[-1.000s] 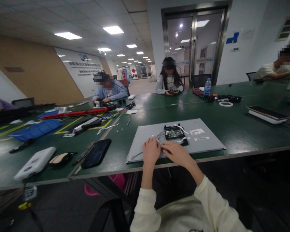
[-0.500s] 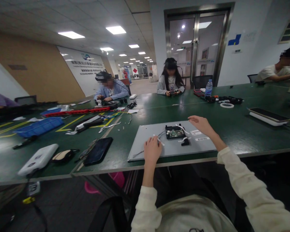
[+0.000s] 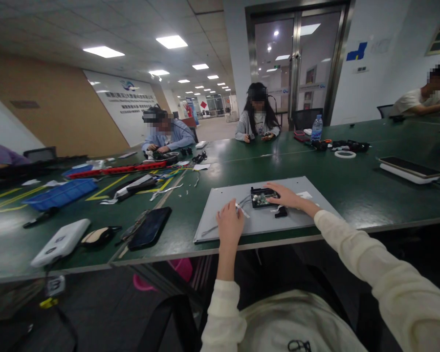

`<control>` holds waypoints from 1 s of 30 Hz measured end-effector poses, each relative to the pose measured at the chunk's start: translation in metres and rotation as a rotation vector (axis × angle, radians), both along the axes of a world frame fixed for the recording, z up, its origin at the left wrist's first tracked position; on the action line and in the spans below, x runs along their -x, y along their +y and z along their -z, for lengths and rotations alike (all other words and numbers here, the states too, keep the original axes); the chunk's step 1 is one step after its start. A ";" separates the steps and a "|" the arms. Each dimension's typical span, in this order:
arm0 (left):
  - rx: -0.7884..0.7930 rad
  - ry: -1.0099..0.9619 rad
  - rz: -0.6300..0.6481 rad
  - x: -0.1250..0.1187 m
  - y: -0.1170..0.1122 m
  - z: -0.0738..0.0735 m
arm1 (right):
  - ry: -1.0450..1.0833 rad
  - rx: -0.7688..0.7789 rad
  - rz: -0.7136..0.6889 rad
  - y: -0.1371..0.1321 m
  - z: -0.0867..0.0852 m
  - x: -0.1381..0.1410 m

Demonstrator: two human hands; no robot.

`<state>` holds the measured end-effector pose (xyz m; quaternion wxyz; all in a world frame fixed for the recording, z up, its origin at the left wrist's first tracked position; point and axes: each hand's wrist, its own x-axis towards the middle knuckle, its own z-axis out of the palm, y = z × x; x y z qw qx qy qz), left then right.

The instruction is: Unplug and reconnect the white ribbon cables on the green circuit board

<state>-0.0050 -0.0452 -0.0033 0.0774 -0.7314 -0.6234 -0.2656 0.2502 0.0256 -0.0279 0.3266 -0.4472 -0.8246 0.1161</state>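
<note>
A flat grey panel (image 3: 220,198) lies on the table in front of me. On it sits a black frame with a green circuit board (image 3: 260,199), and a small black part (image 3: 280,211) lies just below the board. Grey cables (image 3: 245,200) run from the board's left side under my left hand (image 3: 230,219), whose curled fingers close on the cable beside a white tape strip (image 3: 244,211). My right hand (image 3: 283,194) reaches over the right side of the board with fingers stretched and apart. Its fingertips are at the frame; whether they touch it I cannot tell.
To the left lie a dark phone (image 3: 150,229), a computer mouse (image 3: 98,236), a white power bank (image 3: 61,242) and a blue basket (image 3: 62,194). A water bottle (image 3: 317,129) and tape roll (image 3: 345,154) stand further back. Several people sit around the table.
My right hand has moved left, from above the panel's right side onto the circuit board. My left hand stays at the cable, nearly unmoved.
</note>
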 end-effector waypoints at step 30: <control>-0.239 -0.303 0.168 -0.026 -0.015 -0.001 | -0.314 0.101 0.186 0.011 0.024 -0.100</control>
